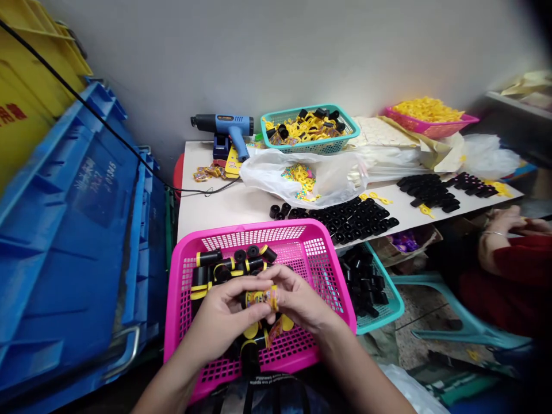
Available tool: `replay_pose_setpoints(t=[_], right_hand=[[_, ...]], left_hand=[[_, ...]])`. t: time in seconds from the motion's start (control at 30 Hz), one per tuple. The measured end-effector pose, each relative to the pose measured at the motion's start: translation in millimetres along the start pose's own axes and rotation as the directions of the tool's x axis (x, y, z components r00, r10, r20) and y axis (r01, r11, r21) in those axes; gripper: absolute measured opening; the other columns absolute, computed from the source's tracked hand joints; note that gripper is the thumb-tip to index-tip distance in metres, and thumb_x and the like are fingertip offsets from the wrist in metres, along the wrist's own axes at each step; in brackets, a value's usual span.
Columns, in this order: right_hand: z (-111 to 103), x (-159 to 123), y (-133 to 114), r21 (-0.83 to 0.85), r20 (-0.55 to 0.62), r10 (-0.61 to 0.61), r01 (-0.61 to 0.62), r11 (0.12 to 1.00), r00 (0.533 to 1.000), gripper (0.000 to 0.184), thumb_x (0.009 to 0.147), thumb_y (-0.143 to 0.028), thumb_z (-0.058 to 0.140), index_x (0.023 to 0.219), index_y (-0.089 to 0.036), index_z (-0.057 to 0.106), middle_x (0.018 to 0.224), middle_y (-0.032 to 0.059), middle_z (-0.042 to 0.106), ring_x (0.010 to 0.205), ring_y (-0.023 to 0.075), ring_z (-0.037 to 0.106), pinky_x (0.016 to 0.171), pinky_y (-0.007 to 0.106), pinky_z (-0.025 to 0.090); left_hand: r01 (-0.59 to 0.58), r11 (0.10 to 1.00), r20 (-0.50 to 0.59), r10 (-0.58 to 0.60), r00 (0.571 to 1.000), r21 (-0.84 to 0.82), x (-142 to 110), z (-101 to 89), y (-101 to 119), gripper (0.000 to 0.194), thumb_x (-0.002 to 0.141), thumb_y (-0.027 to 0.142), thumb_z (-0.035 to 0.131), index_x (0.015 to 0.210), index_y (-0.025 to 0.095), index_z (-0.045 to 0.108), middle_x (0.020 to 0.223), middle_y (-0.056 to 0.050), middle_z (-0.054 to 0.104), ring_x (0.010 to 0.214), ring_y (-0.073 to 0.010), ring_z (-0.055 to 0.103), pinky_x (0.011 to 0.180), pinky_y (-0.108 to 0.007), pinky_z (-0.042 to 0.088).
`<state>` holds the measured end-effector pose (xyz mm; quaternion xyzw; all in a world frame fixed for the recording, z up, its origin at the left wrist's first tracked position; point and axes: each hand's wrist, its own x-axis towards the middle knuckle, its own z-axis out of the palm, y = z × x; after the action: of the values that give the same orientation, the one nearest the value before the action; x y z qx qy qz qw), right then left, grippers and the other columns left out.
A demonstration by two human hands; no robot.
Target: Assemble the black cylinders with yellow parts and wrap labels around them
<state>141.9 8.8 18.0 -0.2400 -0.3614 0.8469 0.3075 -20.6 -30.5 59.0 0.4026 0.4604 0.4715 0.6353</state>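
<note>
A small cylinder wrapped in a printed yellow label (pixel 259 297) lies sideways between my two hands. My left hand (pixel 226 307) is closed round its left end, with thumb in front and fingers behind. At the other end, my right hand (pixel 293 296) pinches it between thumb and fingers. Both hands are over a pink plastic basket (pixel 334 276). Black cylinders with yellow ends (pixel 210 257) lie jumbled in the basket, partly hidden by my hands. Below my fingers are yellow discs (pixel 286 323) and a loose printed label (pixel 275 333).
On the white table (pixel 194 210) are a blue heat gun (pixel 235 126), a teal basket (pixel 310 146) of yellow and black parts, a plastic bag (pixel 267 178) and rows of black cylinders (pixel 353 221). Blue crates (pixel 77 230) stand left. A co-worker's hands (pixel 509 227) are at right.
</note>
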Motion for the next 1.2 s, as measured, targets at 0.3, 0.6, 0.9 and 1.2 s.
replay_pose_setpoints(t=[0.3,0.6,0.9,1.2], right_hand=[[5,-9,-12,-0.609,-0.004,-0.351,0.276,0.743,0.936,0.051,0.075,-0.037,0.074,0.123,-0.033,0.057,0.119,0.0058,0.053,0.098,0.0184,0.058,0.076,0.031,0.052],[-4,-19,-38,-0.986,-0.038,-0.713,0.091,0.142,0.700,0.040,0.081,-0.025,0.063,0.120,-0.025,0.056,0.115,0.0100,0.058,0.110,0.0264,0.053,0.093,0.047,0.044],[-8,-33,-10,-0.997,0.076,0.064,0.077,-0.015,0.995,0.004,0.076,-0.021,0.072,0.079,-0.023,0.070,0.096,0.0053,0.060,0.094,0.0223,0.052,0.083,0.039,0.044],[-2,-23,-16,-0.939,0.242,-0.532,0.333,0.080,0.811,0.018,0.086,-0.019,0.058,0.088,-0.030,0.073,0.082,0.0027,0.068,0.078,0.0188,0.059,0.074,0.038,0.047]], left_hand=[[0.056,0.988,-0.060,-0.065,0.996,-0.144,-1,0.4,-14,0.030,0.088,0.033,0.051,0.117,0.030,0.045,0.118,-0.003,0.054,0.113,-0.0221,0.054,0.095,-0.038,0.042],[0.017,0.978,-0.135,0.011,0.991,0.207,3,-15.0,-2,0.047,0.086,0.043,0.054,0.130,0.030,0.043,0.130,-0.006,0.050,0.120,-0.0243,0.048,0.103,-0.040,0.037],[-0.071,0.960,-0.240,0.139,0.961,0.271,4,-28.6,2,0.027,0.084,0.040,0.056,0.103,0.024,0.068,0.104,-0.005,0.069,0.096,-0.0216,0.063,0.083,-0.031,0.051],[0.108,0.903,-0.096,-0.075,0.993,0.415,-2,-20.4,1,0.029,0.083,0.046,0.056,0.093,0.021,0.064,0.071,-0.001,0.069,0.065,-0.0168,0.064,0.060,-0.027,0.050]])
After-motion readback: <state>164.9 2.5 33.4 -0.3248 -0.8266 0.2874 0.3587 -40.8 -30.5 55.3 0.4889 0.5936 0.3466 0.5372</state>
